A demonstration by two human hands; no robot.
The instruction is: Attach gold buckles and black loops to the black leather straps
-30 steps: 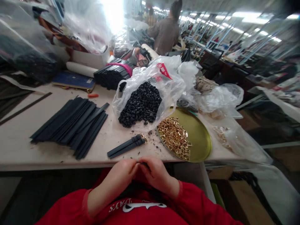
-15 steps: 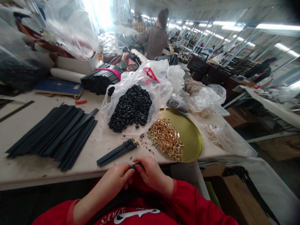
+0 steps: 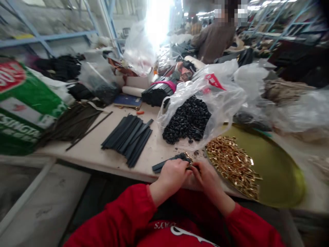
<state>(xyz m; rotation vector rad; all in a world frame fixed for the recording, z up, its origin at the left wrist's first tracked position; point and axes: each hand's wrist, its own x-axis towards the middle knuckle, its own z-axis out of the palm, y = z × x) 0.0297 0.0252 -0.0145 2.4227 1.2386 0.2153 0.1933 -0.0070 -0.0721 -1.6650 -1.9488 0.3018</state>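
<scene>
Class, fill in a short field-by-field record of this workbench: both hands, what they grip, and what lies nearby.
Left hand: pinching a small dark piece
Right hand: pinching the same piece
Just beyond hands: black straps on table
Right: gold buckles on brass tray
Behind: bag of black loops; pile of black strips

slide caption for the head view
Left hand and right hand pinch a small dark piece beside gold metal buckles on a round yellow tray
</scene>
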